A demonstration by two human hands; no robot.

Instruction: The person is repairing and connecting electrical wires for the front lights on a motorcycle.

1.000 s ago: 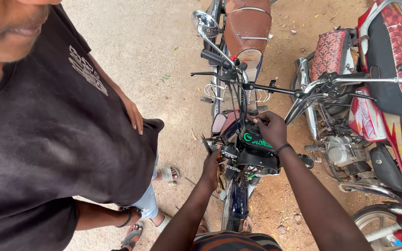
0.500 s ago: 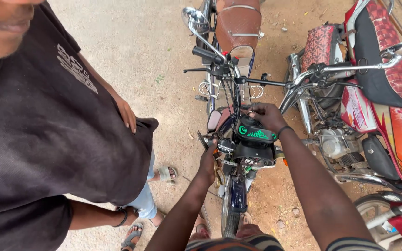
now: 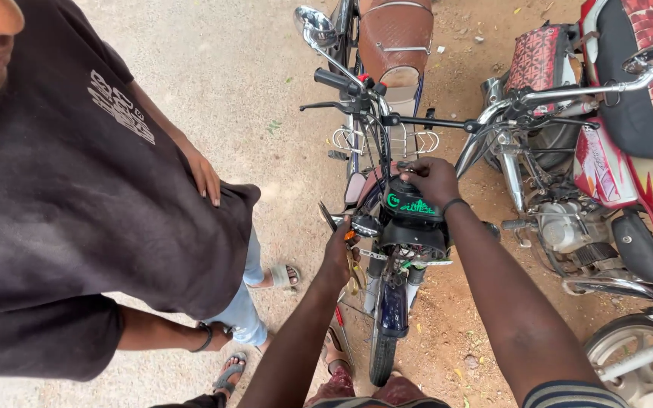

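Observation:
A slim motorcycle (image 3: 387,136) with a brown seat stands in front of me, its front wheel (image 3: 381,347) nearest me. My right hand (image 3: 432,180) rests on top of the black headlight housing (image 3: 410,211), fingers curled at the area behind it. My left hand (image 3: 340,253) is closed around a small tool with an orange grip, pressed against the left side of the headlight bracket. What the tool's tip touches is hidden by my fingers.
A person in a black shirt (image 3: 77,204) and sandals stands close on the left, one hand (image 3: 205,177) hanging by the hip. A red motorcycle (image 3: 629,151) is parked tight on the right, its handlebar (image 3: 568,94) overlapping. Sandy ground (image 3: 243,68) lies at left.
My view has dropped closer to the headlight. My right hand has shifted slightly on top of the housing; my left hand stays at the left side of the bracket.

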